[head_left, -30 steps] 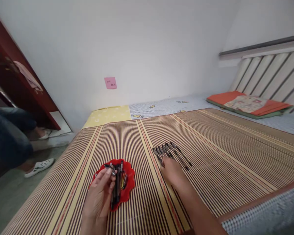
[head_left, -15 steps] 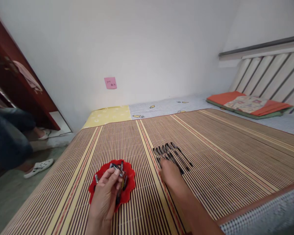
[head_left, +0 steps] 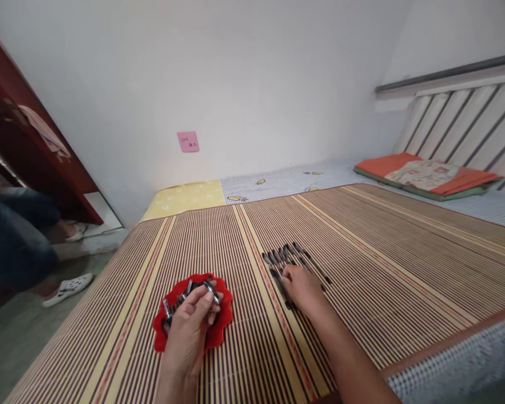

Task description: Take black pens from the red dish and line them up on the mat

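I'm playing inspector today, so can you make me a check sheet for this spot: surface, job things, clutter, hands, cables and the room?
Surface: brown-and-tan striped mat over a pale patterned sheet.
Job's things: row of slim black pens on the mat; red scalloped bowl holding small shiny pieces.
Clutter: folded orange, floral and green cloth at the far right.
Hands: left hand over the bowl, pinching a slim dark shiny piece; right hand at the pens, its fingertips' grip unclear.
Cables: nothing seen.
Surroundings: white wall with a pink paper note; dark red door; another person's blue-clad legs, left.
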`<state>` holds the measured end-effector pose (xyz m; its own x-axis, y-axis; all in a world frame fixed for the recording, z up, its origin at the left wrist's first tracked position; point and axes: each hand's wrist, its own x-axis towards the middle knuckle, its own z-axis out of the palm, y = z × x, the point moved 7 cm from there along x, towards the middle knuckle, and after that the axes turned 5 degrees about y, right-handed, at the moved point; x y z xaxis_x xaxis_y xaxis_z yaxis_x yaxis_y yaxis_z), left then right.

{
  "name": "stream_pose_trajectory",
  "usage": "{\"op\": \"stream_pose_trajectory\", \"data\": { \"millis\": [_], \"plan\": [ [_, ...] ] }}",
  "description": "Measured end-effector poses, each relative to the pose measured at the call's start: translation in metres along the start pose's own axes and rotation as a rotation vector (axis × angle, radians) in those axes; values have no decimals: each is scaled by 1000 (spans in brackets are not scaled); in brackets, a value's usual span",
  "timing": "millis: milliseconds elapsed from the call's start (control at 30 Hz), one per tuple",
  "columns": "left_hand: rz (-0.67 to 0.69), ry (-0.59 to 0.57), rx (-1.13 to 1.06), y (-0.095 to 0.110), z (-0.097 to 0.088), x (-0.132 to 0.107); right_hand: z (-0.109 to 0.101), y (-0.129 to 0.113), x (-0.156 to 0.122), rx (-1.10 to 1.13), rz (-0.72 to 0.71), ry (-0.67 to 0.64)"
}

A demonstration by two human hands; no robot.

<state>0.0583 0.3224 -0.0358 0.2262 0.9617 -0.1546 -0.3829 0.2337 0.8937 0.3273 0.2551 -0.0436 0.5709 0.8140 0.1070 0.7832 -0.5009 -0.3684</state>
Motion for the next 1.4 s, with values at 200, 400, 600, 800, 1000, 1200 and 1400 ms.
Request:
{"op": "stream_pose_trajectory", "data": {
  "millis": [200, 400, 600, 800, 1000, 1200, 1400],
  "plan": [
    [9, -7, 16, -1, 1, 2, 22, -12, -2, -33, -25, -87],
    [13, -8, 32, -1, 1, 1, 25, -15, -3, -86, -6, -119],
    [6, 6, 58, 1, 3, -1, 27, -17, -7, -97, 0, -154],
    [-5, 18, 66, -2, 3, 0, 25, -13, -6, -55, 12, -146],
    [15, -57, 154, -5, 12, -3, 7, -34, -16, 229, -83, -99],
    [0, -193, 308, -11, 22, -6, 22, -107, -51, 1209, -227, -399],
    [-10, -207, 371, -11, 29, -9, 27, -101, -45, 1232, -104, -289]
  ]
}}
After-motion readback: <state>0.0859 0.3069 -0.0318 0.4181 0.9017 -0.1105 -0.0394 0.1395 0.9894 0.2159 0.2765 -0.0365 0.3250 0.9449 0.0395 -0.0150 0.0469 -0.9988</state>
